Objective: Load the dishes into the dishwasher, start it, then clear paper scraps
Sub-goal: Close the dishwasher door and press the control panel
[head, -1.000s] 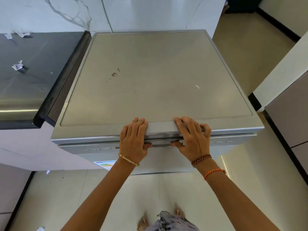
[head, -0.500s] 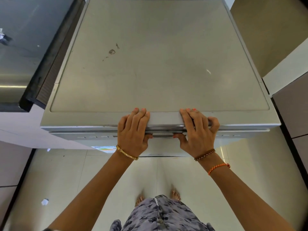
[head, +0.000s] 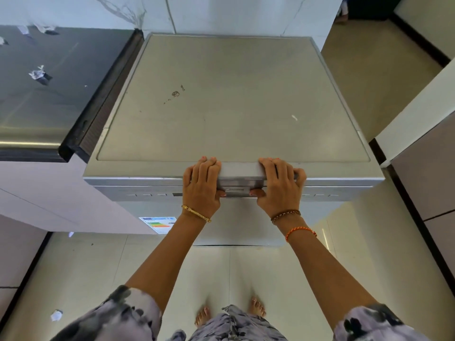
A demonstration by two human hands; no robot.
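One silver dishwasher stands against the marbled wall, seen from above, its door shut and its flat top bare but for a few brown specks and one small white fleck. Two hands hold its front edge. The left hand lays four fingers over the top lip while its thumb hooks under the door handle; the right hand mirrors it just beside, fingers curled over the lip and thumb tucked beneath the same handle, so both are grasping the handle from either end, with the maker's badge showing between the thumbs. The left wrist wears one gold bangle; the right wrist wears two corded bracelets, one brown and one orange. One energy label is stuck on the door front, below the left hand.

To the left, touching the dishwasher's side, sits one dark countertop. On it lie four paper scraps: one crumpled piece near the middle, two at the back edge and one at the far left border. One more paper scrap lies on the pale tiled floor, lower left. Two bare feet stand on the tiles before the machine
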